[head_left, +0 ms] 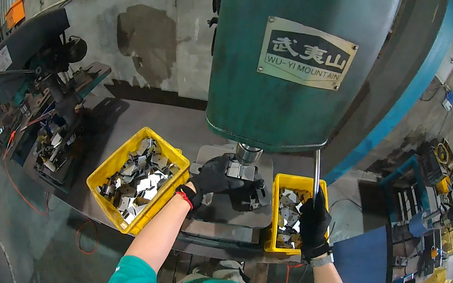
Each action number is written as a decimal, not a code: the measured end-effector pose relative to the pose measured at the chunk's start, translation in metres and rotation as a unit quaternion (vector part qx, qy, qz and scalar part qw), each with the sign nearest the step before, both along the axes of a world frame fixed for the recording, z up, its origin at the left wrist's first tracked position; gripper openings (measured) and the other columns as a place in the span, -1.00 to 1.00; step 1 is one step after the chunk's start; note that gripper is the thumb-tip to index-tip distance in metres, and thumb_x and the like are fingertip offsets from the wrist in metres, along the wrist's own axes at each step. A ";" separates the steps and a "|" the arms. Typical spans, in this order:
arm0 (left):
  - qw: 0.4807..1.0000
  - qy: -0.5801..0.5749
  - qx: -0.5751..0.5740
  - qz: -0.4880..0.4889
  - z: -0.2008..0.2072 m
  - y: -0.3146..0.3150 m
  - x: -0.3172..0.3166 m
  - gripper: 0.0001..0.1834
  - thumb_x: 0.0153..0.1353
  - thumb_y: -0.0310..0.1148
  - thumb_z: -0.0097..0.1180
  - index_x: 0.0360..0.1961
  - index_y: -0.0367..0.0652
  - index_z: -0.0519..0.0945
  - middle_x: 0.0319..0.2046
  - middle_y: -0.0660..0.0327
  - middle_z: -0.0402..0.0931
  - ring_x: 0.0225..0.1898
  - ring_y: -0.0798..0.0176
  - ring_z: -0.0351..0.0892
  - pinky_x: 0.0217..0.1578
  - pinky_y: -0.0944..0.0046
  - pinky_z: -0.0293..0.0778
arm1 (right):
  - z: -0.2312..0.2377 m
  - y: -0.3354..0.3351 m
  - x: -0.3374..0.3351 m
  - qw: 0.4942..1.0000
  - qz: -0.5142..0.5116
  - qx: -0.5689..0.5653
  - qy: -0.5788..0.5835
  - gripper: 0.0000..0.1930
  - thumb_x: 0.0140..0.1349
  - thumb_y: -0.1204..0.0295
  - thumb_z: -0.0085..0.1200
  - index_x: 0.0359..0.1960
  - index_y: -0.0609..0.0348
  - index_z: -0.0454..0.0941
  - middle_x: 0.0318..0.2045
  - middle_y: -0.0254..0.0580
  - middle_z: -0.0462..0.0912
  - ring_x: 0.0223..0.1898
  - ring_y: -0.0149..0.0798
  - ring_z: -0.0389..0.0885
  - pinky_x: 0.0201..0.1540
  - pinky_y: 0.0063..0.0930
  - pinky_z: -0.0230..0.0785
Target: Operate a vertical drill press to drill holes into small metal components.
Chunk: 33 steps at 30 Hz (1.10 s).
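Observation:
In front of me stands a green drill press [278, 117], its spindle [248, 154] low over a small silvery metal piece [241, 171] at the fixture on the press table. My left hand [213, 178], in a black glove, closes around the left side of this piece, thumb above and fingers below. Part of the fixture [256, 194] shows to the right of those fingers. My gloved right hand [314, 226] is wrapped around the lower end of a long steel lever [316, 170] that comes down from the press head. The spindle's lower tip is hard to make out.
A yellow bin [156, 204] of bent metal parts stands left of the fixture; a smaller yellow bin [283, 249] of similar parts sits beneath my right hand. Further left is another dark machine [61, 97]. A blue-edged column [396, 115] rises behind, and a blue board [361, 263] lies right.

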<state>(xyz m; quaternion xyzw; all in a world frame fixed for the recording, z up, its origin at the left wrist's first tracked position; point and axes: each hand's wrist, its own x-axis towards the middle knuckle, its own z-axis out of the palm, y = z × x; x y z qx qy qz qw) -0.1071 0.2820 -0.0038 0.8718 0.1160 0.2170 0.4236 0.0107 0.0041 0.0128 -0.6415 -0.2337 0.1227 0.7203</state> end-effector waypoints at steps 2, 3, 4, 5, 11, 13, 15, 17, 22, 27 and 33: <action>0.999 0.031 0.000 -0.013 0.000 0.005 0.002 -0.38 -0.17 -0.05 0.31 -0.11 -0.18 0.46 -0.17 0.03 0.49 -0.11 0.01 0.46 -0.05 0.11 0.36 | 0.001 0.003 -0.004 0.989 -0.027 -0.054 -0.132 -0.59 0.25 0.57 -0.15 0.16 0.04 0.31 -0.52 -0.43 0.33 -0.50 -0.56 0.32 -0.52 -0.72 0.18; 0.999 0.035 -0.013 -0.017 -0.005 0.007 0.002 -0.39 -0.17 -0.06 0.31 -0.11 -0.18 0.46 -0.17 0.03 0.49 -0.11 0.01 0.46 -0.05 0.10 0.36 | 0.002 0.003 -0.004 0.993 -0.018 -0.045 -0.108 -0.58 0.24 0.58 -0.15 0.16 0.05 0.31 -0.51 -0.43 0.34 -0.50 -0.55 0.33 -0.51 -0.72 0.18; 0.999 0.038 -0.026 -0.021 -0.011 0.011 0.004 -0.40 -0.16 -0.07 0.30 -0.11 -0.19 0.46 -0.17 0.03 0.49 -0.11 0.01 0.46 -0.06 0.10 0.36 | 0.003 0.004 -0.003 0.996 -0.010 -0.035 -0.085 -0.58 0.23 0.59 -0.15 0.15 0.07 0.31 -0.51 -0.43 0.34 -0.50 -0.55 0.33 -0.51 -0.72 0.19; 0.998 0.041 -0.039 -0.024 -0.017 0.014 0.004 -0.40 -0.15 -0.08 0.30 -0.12 -0.19 0.45 -0.17 0.03 0.48 -0.11 0.01 0.46 -0.06 0.10 0.36 | 0.003 0.005 -0.003 0.998 -0.001 -0.025 -0.062 -0.58 0.23 0.61 -0.15 0.15 0.08 0.31 -0.50 -0.42 0.35 -0.49 -0.55 0.34 -0.51 -0.72 0.19; 0.999 0.044 0.010 0.007 0.003 0.001 0.001 -0.43 -0.12 -0.09 0.28 -0.13 -0.22 0.46 -0.18 0.02 0.49 -0.13 0.00 0.47 -0.07 0.11 0.37 | -0.006 0.008 0.002 0.981 -0.029 -0.065 -0.181 -0.53 0.15 0.71 -0.12 0.13 0.12 0.33 -0.46 -0.42 0.40 -0.46 -0.55 0.38 -0.46 -0.72 0.25; 0.998 0.062 0.011 -0.004 0.006 0.003 0.001 -0.37 -0.12 -0.10 0.29 -0.06 -0.23 0.42 -0.14 0.01 0.45 -0.11 0.08 0.44 -0.07 0.15 0.36 | -0.004 0.010 0.002 0.987 -0.036 -0.074 -0.140 -0.54 0.15 0.70 -0.11 0.13 0.12 0.33 -0.46 -0.42 0.40 -0.48 -0.56 0.39 -0.47 -0.71 0.26; 0.997 0.078 0.008 -0.009 0.008 0.003 0.002 -0.35 -0.12 -0.10 0.29 -0.03 -0.22 0.40 -0.13 0.01 0.43 -0.12 0.12 0.43 -0.08 0.17 0.36 | -0.005 0.011 0.003 0.991 -0.040 -0.083 -0.100 -0.54 0.15 0.69 -0.10 0.12 0.12 0.33 -0.48 -0.42 0.41 -0.50 -0.55 0.39 -0.49 -0.70 0.27; 0.996 0.093 0.000 -0.008 0.010 0.003 0.003 -0.36 -0.11 -0.09 0.29 -0.03 -0.20 0.41 -0.15 0.02 0.44 -0.16 0.13 0.44 -0.11 0.18 0.37 | -0.007 0.010 0.006 0.991 -0.044 -0.094 -0.079 -0.55 0.16 0.68 -0.10 0.12 0.12 0.33 -0.50 -0.40 0.42 -0.52 -0.54 0.39 -0.51 -0.68 0.27; 0.999 0.042 0.008 0.008 -0.005 0.004 0.003 -0.42 -0.12 -0.09 0.28 -0.10 -0.20 0.46 -0.19 0.02 0.48 -0.16 0.03 0.46 -0.10 0.13 0.38 | -0.013 0.013 0.008 0.980 -0.070 -0.136 -0.126 -0.56 0.16 0.67 -0.08 0.11 0.11 0.33 -0.56 -0.37 0.42 -0.57 -0.52 0.40 -0.56 -0.64 0.27; 1.000 0.017 0.008 -0.006 -0.010 0.006 0.005 -0.41 -0.13 -0.10 0.29 -0.09 -0.19 0.46 -0.14 0.02 0.47 -0.10 0.02 0.45 -0.06 0.12 0.36 | -0.017 0.016 0.008 0.971 -0.084 -0.128 -0.185 -0.57 0.15 0.67 -0.07 0.10 0.13 0.34 -0.55 -0.37 0.41 -0.54 -0.51 0.41 -0.53 -0.61 0.29; 0.999 0.036 0.012 0.016 -0.028 0.012 0.007 -0.35 -0.13 -0.08 0.28 -0.02 -0.20 0.43 -0.08 0.02 0.44 -0.08 0.08 0.43 -0.06 0.15 0.36 | -0.019 0.021 0.010 0.963 -0.094 -0.123 -0.220 -0.58 0.16 0.66 -0.07 0.08 0.13 0.36 -0.54 -0.34 0.41 -0.49 -0.48 0.43 -0.46 -0.58 0.33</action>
